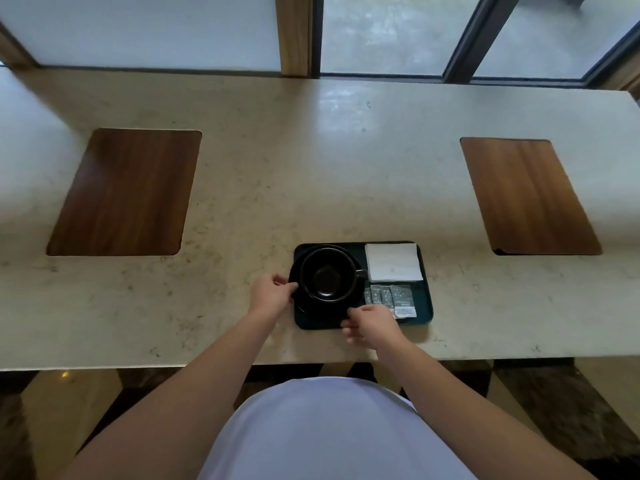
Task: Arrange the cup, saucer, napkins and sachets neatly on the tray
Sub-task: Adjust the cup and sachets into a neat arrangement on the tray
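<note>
Black saucer gripped at its rim by left hand and right hand; sachets print unreadable.

Cup and saucer fill the tray's left half; napkins and sachets crowd the right. The surrounding counter lies open.

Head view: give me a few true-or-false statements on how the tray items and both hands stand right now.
1. The cup sits on the saucer. True.
2. The napkins lie on the tray's near left corner. False: far right corner.
3. The sachets lie in front of the napkins. True.
4. The left hand rests on a wooden inlay. False: it touches the saucer's left edge.
5. The right hand lifts the cup. False: it is at the saucer's near edge.
</note>
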